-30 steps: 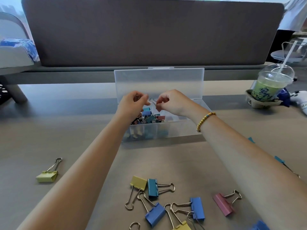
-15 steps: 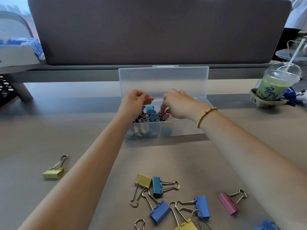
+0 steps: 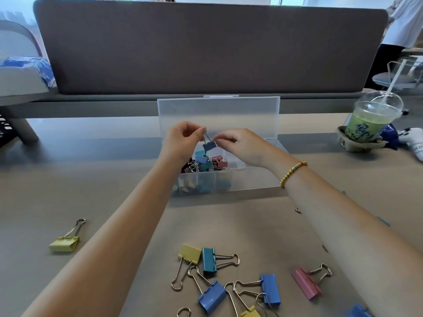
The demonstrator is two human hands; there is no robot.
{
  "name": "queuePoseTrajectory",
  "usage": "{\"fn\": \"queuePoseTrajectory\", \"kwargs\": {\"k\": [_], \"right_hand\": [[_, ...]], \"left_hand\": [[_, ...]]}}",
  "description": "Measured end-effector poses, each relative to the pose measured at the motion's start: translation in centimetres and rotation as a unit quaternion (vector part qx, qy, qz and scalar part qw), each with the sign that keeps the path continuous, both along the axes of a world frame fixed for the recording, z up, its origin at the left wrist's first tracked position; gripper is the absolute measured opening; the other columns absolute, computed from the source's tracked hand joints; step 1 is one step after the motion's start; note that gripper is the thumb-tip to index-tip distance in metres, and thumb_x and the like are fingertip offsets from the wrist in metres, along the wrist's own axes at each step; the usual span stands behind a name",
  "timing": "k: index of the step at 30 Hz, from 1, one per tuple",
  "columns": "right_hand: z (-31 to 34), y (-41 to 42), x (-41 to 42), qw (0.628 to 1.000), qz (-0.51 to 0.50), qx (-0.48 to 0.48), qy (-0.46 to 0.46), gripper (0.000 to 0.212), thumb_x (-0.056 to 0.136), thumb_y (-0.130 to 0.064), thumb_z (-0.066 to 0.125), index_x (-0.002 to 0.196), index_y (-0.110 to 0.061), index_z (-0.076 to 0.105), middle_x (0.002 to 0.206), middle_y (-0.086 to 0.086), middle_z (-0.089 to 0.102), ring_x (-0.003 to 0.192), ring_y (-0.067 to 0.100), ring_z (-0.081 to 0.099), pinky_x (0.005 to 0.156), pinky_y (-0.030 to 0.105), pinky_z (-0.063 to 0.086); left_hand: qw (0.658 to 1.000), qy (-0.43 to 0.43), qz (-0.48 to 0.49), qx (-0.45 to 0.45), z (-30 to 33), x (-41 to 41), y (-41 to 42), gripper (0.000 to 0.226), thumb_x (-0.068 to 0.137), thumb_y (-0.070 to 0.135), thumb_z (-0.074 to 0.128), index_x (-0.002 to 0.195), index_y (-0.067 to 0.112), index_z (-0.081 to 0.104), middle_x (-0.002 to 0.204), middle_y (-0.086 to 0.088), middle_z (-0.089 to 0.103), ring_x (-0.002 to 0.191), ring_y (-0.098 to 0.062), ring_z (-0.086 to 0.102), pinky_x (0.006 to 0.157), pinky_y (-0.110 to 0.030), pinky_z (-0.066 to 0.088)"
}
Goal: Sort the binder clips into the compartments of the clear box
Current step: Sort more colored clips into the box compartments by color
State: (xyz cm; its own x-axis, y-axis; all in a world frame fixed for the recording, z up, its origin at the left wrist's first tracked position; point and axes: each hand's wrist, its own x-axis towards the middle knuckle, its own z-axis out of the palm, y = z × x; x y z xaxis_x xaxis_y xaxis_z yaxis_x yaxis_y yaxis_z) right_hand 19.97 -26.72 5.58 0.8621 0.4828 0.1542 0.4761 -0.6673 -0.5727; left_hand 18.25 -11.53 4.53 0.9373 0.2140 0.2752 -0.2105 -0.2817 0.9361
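Presently, above the box:
Left hand point(image 3: 180, 143): fingertips pinch the wire handle of a small dark-blue clip point(image 3: 209, 145) — it hangs over the clear box point(image 3: 249, 179).
Right hand point(image 3: 242, 145): fingers curled, tips at the clip's edge; a true grip cannot be told.
Box: lid up, small clips heaped in its left compartments.
Surface point(image 3: 114, 179): larger clips scattered near — a yellow one point(image 3: 64, 244) off left.
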Motion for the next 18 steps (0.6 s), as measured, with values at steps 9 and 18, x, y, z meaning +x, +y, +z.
{"fn": "queuePoseTrajectory", "kwargs": {"k": [9, 18], "right_hand": [[0.6, 0.4, -0.1, 0.989, -0.084, 0.082, 0.093, 0.020, 0.092, -0.016, 0.057, 0.097, -0.003, 0.072, 0.086, 0.003, 0.069, 0.076, 0.009, 0.058, 0.074, 0.022, 0.042], [-0.6, 1.9, 0.3, 0.980, -0.116, -0.055, 0.150, 0.023, 0.088, -0.028, 0.064, 0.101, -0.009, 0.068, 0.079, 0.006, 0.059, 0.077, 0.018, 0.052, 0.060, 0.023, 0.039]], "left_hand": [[0.998, 0.013, 0.004, 0.060, -0.7, 0.3, -0.9, 0.008, 0.094, 0.020, 0.053, 0.093, 0.012, 0.055, 0.076, 0.008, 0.058, 0.073, -0.005, 0.055, 0.064, -0.012, 0.045], [0.935, 0.015, -0.022, 0.354, -2.1, 0.1, 0.0, 0.017, 0.089, 0.018, 0.056, 0.095, 0.019, 0.072, 0.103, -0.004, 0.062, 0.102, -0.021, 0.049, 0.086, -0.028, 0.040]]}}
